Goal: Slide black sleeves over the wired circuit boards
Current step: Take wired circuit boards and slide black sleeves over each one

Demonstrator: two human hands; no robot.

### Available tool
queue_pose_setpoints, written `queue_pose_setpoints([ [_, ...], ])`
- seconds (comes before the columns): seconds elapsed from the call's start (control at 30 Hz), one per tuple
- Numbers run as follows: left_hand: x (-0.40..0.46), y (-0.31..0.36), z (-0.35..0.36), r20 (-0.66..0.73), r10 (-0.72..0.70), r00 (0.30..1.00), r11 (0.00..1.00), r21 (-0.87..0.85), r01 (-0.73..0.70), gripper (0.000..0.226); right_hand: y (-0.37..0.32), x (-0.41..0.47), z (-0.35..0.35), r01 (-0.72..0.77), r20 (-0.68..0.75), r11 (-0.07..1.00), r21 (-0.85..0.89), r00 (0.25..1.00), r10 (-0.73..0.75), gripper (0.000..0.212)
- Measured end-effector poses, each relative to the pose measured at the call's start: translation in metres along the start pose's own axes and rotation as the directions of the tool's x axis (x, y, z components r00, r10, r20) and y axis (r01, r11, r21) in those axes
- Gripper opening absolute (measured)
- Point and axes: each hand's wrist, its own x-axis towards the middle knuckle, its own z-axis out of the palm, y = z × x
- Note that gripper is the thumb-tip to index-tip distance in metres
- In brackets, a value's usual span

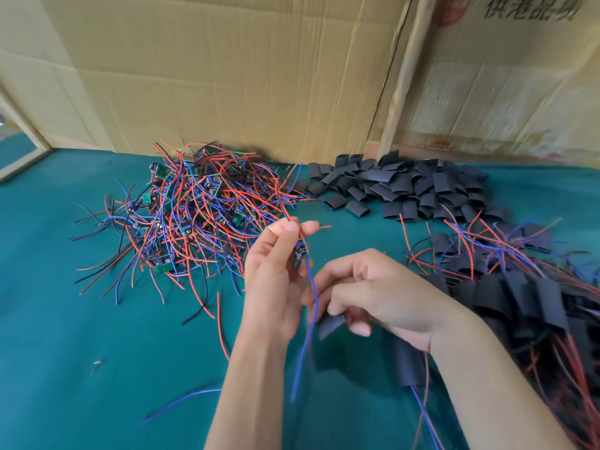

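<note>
Head cam, looking down at a green worktop [81,319]. The left hand [276,274] is pinching a small circuit board [301,251] by its wires, thumb and fingers up top, with a blue wire [306,323] hanging down. The right hand [383,293] is curled around a black sleeve [329,324], just beside that wire. Behind them: a big tangle of wired boards [194,209], a pile of loose sleeves [406,186], and on the right a heap of sleeved boards [519,297]. Cardboard [227,66] stands at the back.

Matt black sleeves [402,186], creased cardboard [227,69]
</note>
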Motion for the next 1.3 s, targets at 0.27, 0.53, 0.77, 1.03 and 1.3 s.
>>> queue_pose_setpoints([
  [0.27,0.005,-0.015,0.0,-0.053,0.131,0.99,0.934,0.342,-0.105,0.015,0.005,-0.009,-0.021,-0.058,-0.04,0.997,0.045,0.997,0.06,0.016],
  [0.53,0.003,-0.028,0.003,0.126,0.028,0.992,0.75,0.653,-0.104,0.023,0.014,-0.014,-0.039,0.117,-0.476,0.99,-0.083,0.868,-0.142,0.033],
  [0.77,0.004,-0.032,0.001,0.198,0.035,0.98,0.689,0.706,-0.167,0.009,0.021,-0.003,-0.031,0.172,-0.509,0.985,-0.006,0.847,-0.151,0.024],
  [1.03,0.006,-0.032,-0.001,0.188,0.036,0.982,0.69,0.705,-0.16,0.011,0.026,0.003,-0.029,0.221,-0.569,0.973,0.067,0.809,-0.144,0.018],
  [1.3,0.003,-0.031,0.001,0.194,0.037,0.98,0.705,0.69,-0.163,0.008,0.029,0.005,-0.028,0.263,-0.589,0.96,0.099,0.793,-0.156,0.015],
])
